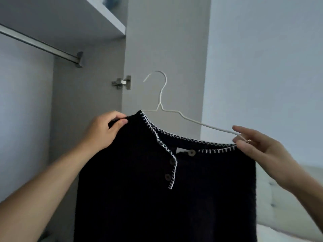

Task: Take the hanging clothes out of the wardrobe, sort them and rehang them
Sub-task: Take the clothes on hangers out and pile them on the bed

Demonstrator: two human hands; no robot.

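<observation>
A black knit cardigan [139,198] with white stitched edging and brown buttons hangs in front of me on a thin white wire hanger [163,88]. My left hand [104,130] pinches the cardigan's left shoulder over the hanger end. My right hand [258,147] pinches the hanger's right end at the neckline, the other fingers spread. The right shoulder of the cardigan sits below the bare hanger arm. The hanger's hook points up and left, free of the wardrobe rail [40,45].
The open wardrobe is at the left, with a bare metal rail, a shelf [108,16] above it and a door hinge [122,82] on its side panel. A pale wall is at the right, and a light padded surface [283,203] lies at the lower right.
</observation>
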